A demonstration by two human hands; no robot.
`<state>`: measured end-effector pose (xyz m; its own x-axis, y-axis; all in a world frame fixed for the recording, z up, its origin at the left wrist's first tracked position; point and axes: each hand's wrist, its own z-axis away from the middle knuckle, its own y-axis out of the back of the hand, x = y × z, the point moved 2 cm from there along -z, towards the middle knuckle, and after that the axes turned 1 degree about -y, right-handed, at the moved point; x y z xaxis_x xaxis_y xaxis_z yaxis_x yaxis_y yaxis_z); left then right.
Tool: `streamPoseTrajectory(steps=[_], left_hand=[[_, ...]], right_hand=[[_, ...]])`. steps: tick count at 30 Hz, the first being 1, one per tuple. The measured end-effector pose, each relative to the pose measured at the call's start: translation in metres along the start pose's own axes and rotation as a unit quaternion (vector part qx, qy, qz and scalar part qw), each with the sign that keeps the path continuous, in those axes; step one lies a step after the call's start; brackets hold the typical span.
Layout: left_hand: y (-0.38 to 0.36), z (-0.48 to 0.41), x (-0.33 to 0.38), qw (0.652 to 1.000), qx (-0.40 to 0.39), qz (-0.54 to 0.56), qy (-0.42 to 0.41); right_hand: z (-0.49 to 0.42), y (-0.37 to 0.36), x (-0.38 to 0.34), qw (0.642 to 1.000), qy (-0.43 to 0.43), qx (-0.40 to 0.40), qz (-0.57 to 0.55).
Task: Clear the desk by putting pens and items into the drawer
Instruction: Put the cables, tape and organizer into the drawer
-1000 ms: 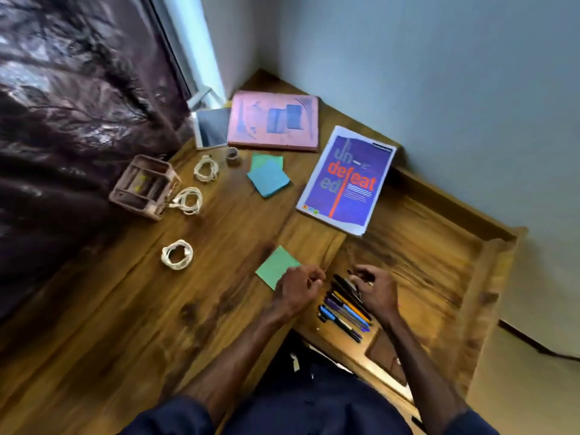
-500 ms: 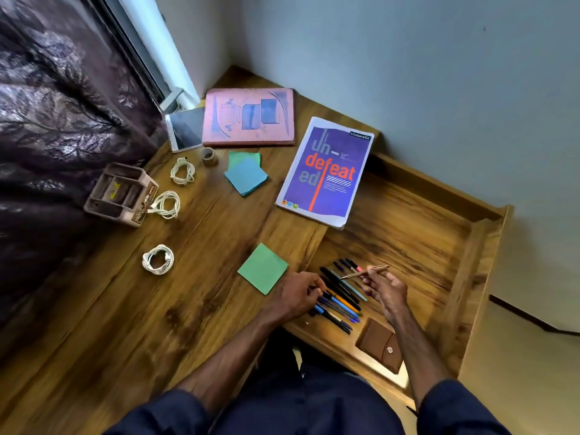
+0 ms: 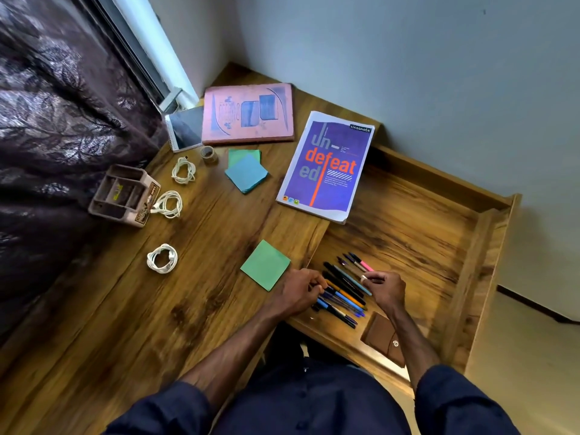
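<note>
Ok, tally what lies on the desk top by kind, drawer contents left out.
White cable coils: 3
Books and notebooks: 3
Note pads: 3
Tape roll: 1
Desk organiser: 1
Total: 11

Drawer point(image 3: 408, 221) open, right of bench point(image 3: 125, 309). Pens point(image 3: 345, 290) in drawer, near-left corner; pouch point(image 3: 381, 337) nearer, just right of them. Notebook point(image 3: 326, 166) on bench, overhanging drawer. Book point(image 3: 248, 114) at back. Organiser point(image 3: 124, 194) far left, cable coils point(image 3: 168, 204) beside it. Paper pad point(image 3: 266, 265) just left of pens.
</note>
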<state>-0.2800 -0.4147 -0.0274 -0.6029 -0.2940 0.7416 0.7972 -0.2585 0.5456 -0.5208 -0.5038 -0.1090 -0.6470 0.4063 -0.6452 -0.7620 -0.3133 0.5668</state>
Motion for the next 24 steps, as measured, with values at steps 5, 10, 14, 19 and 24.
streamPoseTrajectory(steps=[5, 10, 14, 19, 24], left_hand=[[-0.002, 0.005, -0.004, 1.000, 0.000, 0.001, 0.003], [-0.003, 0.008, -0.006, 1.000, 0.002, -0.009, 0.008], [-0.003, 0.010, -0.007, 1.000, 0.000, -0.009, 0.012], [-0.004, 0.011, -0.006, 1.000, -0.004, -0.010, 0.013], [-0.003, 0.012, -0.008, 1.000, -0.006, -0.005, 0.013]], right_hand=[[0.001, -0.003, 0.001, 0.998, 0.020, 0.006, 0.064], [-0.002, -0.008, -0.001, 0.992, 0.043, 0.024, 0.118], [-0.007, -0.011, 0.002, 0.983, 0.051, 0.007, 0.177], [-0.009, -0.015, 0.001, 0.977, 0.058, 0.000, 0.205], [-0.004, -0.015, -0.009, 0.983, 0.080, 0.019, 0.167]])
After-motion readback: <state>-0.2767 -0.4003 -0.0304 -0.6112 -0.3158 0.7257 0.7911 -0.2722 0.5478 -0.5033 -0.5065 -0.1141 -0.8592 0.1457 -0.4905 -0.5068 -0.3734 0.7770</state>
